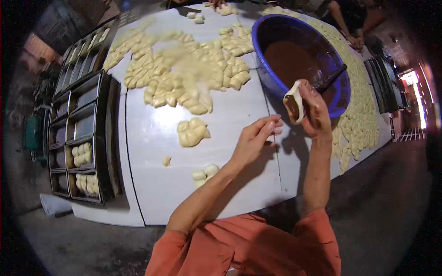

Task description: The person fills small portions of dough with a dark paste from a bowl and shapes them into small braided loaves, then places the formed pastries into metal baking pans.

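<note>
My right hand [316, 110] grips a flattened piece of white dough [300, 99] with brown filling smeared on its inner side. It is raised at the near rim of a large purple-blue tub [271, 76], and brown smears mark my palm and fingers. Inside the tub lies a brown paste [290, 57], with a dark-coated paddle [330, 79] leaning on the right side. Just left of the filled dough, my left hand [258, 135] hovers over the white table, fingers loosely bent and apart, nothing visible in them. Beside my left forearm sit a few dough balls [205, 174].
Many pale dough pieces [175, 83] cover the table's far left, with a dough cluster [192, 132] nearer me and a small scrap [166, 161]. Metal loaf pans [84, 123] line the left edge, two holding dough. More dough [361, 119] spreads right of the tub. Other people's hands [355, 42] work at the far side.
</note>
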`<act>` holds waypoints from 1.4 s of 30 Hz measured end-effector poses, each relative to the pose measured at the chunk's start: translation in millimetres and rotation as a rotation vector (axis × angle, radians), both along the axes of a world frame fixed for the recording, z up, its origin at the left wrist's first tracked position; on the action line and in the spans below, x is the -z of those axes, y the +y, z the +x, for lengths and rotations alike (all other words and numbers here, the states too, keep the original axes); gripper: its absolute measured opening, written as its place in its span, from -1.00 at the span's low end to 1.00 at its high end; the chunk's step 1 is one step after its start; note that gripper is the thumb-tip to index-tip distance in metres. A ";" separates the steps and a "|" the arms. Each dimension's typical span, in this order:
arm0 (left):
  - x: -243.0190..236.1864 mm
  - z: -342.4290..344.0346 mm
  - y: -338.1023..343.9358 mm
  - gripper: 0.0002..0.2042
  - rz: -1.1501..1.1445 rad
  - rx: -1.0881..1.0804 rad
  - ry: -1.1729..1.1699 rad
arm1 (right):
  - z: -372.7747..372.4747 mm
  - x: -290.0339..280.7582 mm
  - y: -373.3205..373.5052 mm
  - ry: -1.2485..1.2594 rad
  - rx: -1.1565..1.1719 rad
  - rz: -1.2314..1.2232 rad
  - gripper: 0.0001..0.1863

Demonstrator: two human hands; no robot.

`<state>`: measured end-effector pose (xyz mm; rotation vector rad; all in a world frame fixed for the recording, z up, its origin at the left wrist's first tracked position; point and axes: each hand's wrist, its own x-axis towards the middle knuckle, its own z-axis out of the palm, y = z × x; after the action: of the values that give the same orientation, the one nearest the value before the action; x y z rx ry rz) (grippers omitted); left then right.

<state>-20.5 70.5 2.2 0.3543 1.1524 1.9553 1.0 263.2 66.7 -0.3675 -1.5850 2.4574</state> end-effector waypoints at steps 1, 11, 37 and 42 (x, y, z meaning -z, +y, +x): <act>-5.3 3.4 0.9 -0.47 0.066 -0.019 -0.096 | 4.8 5.1 -17.2 0.038 0.010 -0.062 -0.80; 24.5 0.8 -83.5 -0.79 -0.013 -0.378 -0.266 | 42.5 77.1 -95.0 0.217 -0.277 -0.385 -0.57; 4.2 -9.6 -125.8 -0.70 -0.126 -0.183 0.095 | 50.4 83.7 -152.4 0.226 -0.077 0.772 -0.67; 8.1 -7.3 -129.7 -0.81 -0.051 -0.154 0.144 | 48.5 84.0 -186.3 0.326 0.234 0.648 -0.77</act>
<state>-27.9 -59.2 -5.9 0.3954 1.3544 2.0561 49.5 76.9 -17.3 -0.0363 -1.9283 1.6114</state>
